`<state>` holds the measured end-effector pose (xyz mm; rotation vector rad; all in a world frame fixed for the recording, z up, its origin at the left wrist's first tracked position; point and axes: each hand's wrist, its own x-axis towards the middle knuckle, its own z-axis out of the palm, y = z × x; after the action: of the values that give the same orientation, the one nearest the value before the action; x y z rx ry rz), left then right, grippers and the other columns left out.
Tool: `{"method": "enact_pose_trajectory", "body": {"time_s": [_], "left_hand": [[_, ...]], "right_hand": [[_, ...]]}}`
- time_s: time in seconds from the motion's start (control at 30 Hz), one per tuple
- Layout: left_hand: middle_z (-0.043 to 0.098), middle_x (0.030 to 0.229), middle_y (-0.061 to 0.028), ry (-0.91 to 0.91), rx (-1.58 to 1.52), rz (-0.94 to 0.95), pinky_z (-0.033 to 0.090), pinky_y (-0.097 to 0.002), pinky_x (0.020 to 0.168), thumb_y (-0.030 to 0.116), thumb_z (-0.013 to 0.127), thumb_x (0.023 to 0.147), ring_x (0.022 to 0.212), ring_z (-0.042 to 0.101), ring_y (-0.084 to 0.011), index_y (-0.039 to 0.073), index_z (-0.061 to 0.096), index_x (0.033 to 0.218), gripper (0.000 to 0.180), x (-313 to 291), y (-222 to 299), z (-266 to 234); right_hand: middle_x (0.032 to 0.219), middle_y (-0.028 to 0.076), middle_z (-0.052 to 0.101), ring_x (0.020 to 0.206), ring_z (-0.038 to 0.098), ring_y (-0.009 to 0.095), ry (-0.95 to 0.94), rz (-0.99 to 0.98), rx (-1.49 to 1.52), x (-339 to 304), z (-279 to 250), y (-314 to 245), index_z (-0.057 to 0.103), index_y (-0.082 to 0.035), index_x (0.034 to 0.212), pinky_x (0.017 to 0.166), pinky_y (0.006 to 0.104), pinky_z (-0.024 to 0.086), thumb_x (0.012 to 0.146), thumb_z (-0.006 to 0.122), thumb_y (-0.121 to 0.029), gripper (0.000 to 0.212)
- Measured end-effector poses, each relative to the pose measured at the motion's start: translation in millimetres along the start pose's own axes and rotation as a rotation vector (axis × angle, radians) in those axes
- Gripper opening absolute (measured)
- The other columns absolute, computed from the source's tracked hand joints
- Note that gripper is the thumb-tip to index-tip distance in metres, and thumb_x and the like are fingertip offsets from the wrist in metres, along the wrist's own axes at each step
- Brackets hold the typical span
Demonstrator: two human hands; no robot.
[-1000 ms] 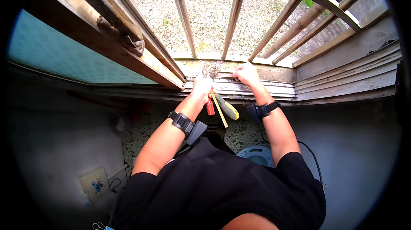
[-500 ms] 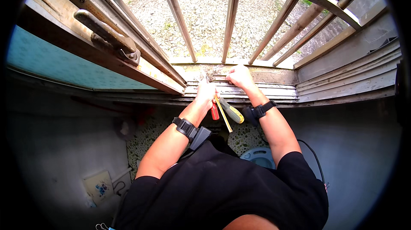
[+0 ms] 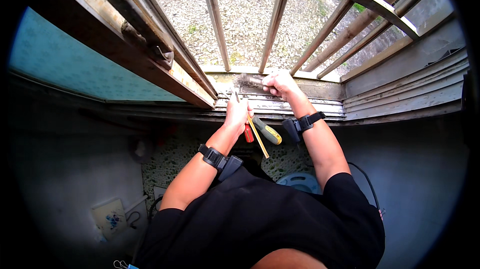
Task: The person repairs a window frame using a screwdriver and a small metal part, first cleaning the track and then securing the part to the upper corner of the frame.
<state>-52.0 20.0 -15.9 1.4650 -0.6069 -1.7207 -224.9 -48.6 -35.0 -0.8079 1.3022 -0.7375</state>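
Your left hand (image 3: 239, 112) is closed around a bundle of tools: a red-handled screwdriver (image 3: 248, 132), a green-and-yellow-handled screwdriver (image 3: 267, 131) and a thin yellow stick (image 3: 257, 136), held over the grimy window track (image 3: 280, 105). Your right hand (image 3: 280, 83) is clenched on a dark small brush (image 3: 250, 80) on the sill, below the metal window bars (image 3: 274, 24).
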Motion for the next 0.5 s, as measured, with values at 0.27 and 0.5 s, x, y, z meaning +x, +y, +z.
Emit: {"method": "enact_pose_trajectory", "body": {"time_s": [0.27, 0.5], "left_hand": [[0.047, 0.064, -0.0083, 0.017, -0.019, 0.001, 0.029, -0.0247, 0.030, 0.003, 0.041, 0.082, 0.044, 0.047, -0.0146, 0.002, 0.040, 0.085, 0.003, 2.4, 0.8, -0.2], [0.047, 0.063, -0.0118, 0.061, -0.069, -0.095, 0.029, -0.0256, 0.030, 0.000, 0.039, 0.080, 0.044, 0.047, -0.0181, 0.002, 0.037, 0.092, 0.012, 31.4, -2.2, 3.8]], "right_hand": [[0.058, 0.008, 0.060, 0.037, 0.041, 0.007, 0.122, -0.012, -0.113, -17.2, -16.0, -6.9, 0.062, 0.001, 0.075, 0.033, 0.0226, 0.028, 0.074, 0.060, -0.005, 0.006], [0.056, 0.008, 0.059, 0.035, 0.039, 0.007, 0.168, 0.048, -0.276, -23.7, -54.6, -0.7, 0.063, 0.000, 0.073, 0.033, 0.0232, 0.027, 0.075, 0.061, -0.005, 0.006]]}}
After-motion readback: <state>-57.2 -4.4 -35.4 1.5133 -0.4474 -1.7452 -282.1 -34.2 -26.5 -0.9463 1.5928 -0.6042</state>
